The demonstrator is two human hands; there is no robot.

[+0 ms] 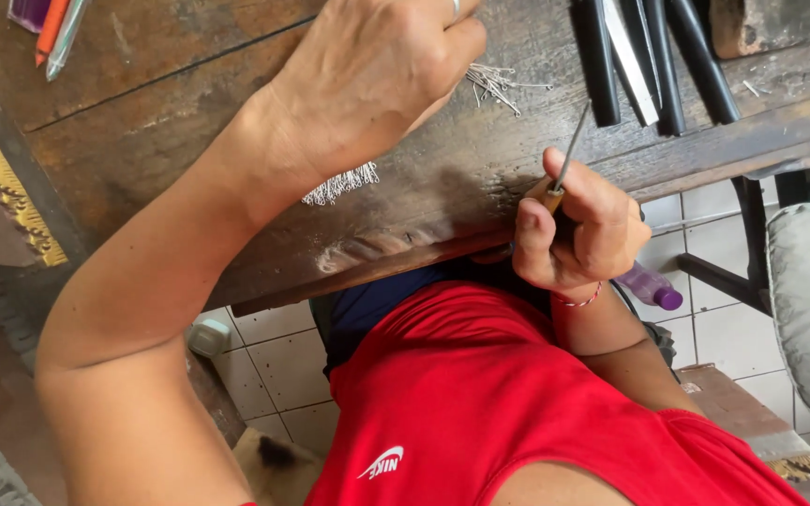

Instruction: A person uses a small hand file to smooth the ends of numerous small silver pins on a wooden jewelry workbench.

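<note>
Awl (569, 150): thin steel shaft, wooden handle | right hand (578, 234) fisted | worn bench (236, 178)

The left hand (377, 66) is reached forward at the end of a bent, bare arm, knuckles up, fingers curled under, a ring on one finger. The right hand (578, 234) sits nearer the body, closed in a fist, thumb uppermost, a thin red band at its wrist.
</note>
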